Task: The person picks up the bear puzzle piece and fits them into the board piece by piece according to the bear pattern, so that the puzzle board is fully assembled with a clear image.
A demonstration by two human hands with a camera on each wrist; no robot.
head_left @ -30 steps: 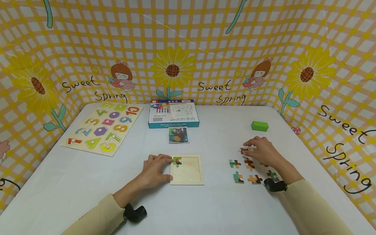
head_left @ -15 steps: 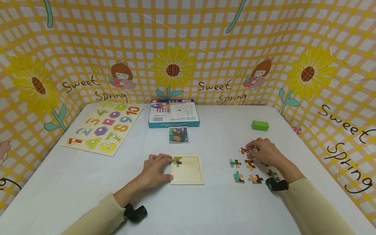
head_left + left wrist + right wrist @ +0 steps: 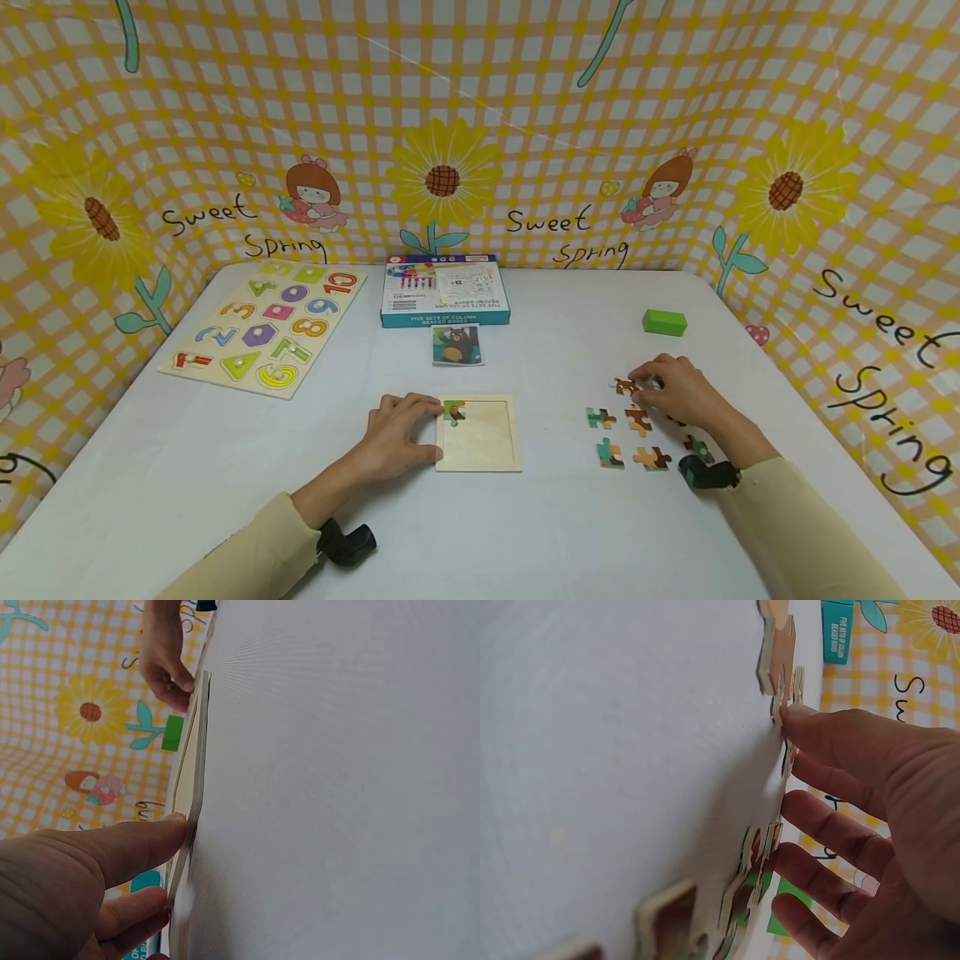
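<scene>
My left hand (image 3: 397, 436) rests at the left edge of a square wooden puzzle tray (image 3: 516, 433), thumb and fingers spread along the rim. One green-brown jigsaw piece (image 3: 454, 410) sits in the tray's upper left corner. In the left wrist view the thumb presses the tray's edge (image 3: 201, 742). To the right, my right hand (image 3: 684, 392) has thumb and forefinger at a brown jigsaw piece (image 3: 622, 386) on the table, seeming to pinch its right end. Several more pieces, such as a green one (image 3: 609, 453), lie close by, some partly hidden under this hand.
Behind the tray lies a bear picture card (image 3: 456, 345), then a bead box (image 3: 446, 292). A number-and-shape board (image 3: 258, 333) occupies the back left. A green block (image 3: 664, 322) stands beyond the right hand. Patterned cloth walls (image 3: 480, 108) surround the table.
My right hand has shifted slightly to the right, uncovering more of the brown piece; over the last half second it has barely moved. My left hand has stayed at the tray.
</scene>
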